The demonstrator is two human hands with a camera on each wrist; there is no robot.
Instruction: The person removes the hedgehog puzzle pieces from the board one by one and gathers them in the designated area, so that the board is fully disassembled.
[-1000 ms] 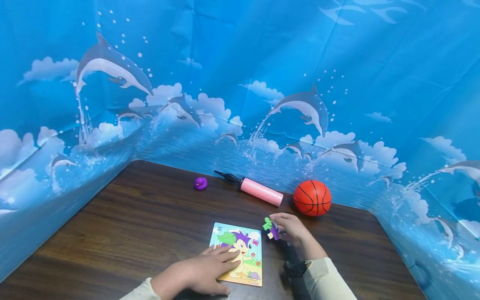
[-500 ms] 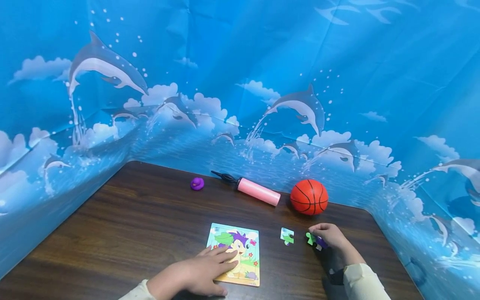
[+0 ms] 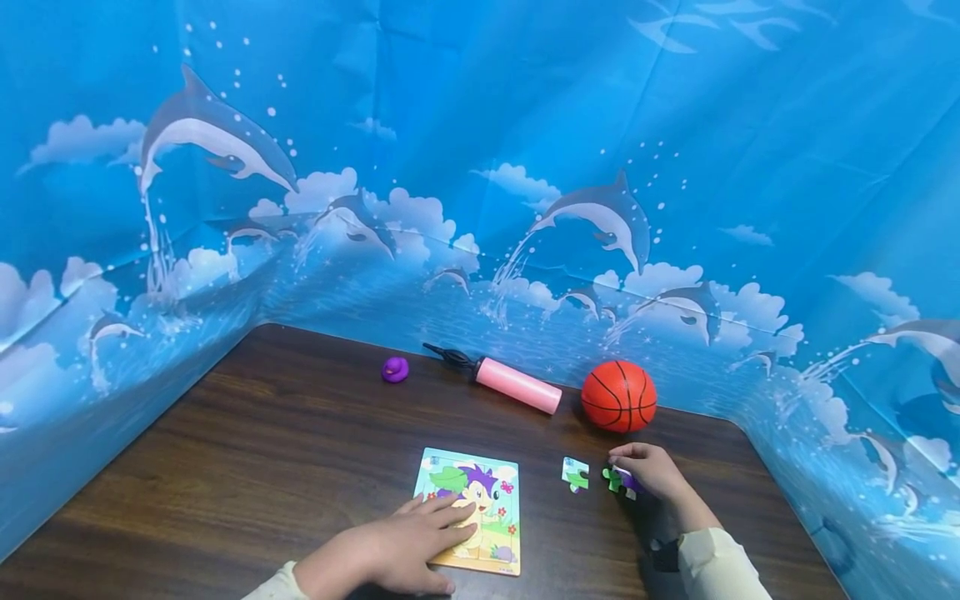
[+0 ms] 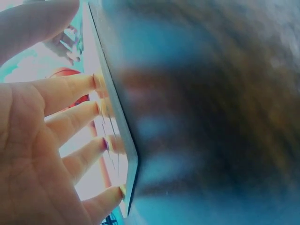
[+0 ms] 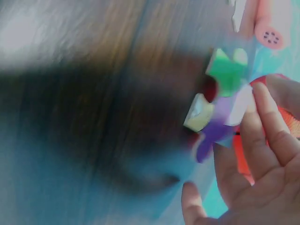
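Note:
A square jigsaw puzzle [image 3: 497, 500] with a purple-haired cartoon animal lies on the table, partly covered by my left hand [image 3: 408, 542]. That hand rests flat on its lower left, fingers spread; in the left wrist view the fingertips [image 4: 101, 110] touch its surface. To the right, my right hand [image 3: 654, 475] pinches a green, purple and cream puzzle piece [image 5: 220, 108] between thumb and fingers, low over the table. Whether the piece touches the table is hard to tell. A loose puzzle piece [image 3: 575, 473] in pale blue and green lies between the puzzle and my right hand.
Behind my right hand stands a small red basketball [image 3: 619, 396]. A pink hand pump [image 3: 517, 385] with a black nozzle lies left of it, and a purple rubber duck [image 3: 394, 369] sits farther left. A blue dolphin-print curtain [image 3: 450, 167] rises at the table's back edge.
My right hand has moved right, away from the puzzle, with its piece, then slightly back left. The pale blue and green piece now lies on the table. My left hand stays on the puzzle.

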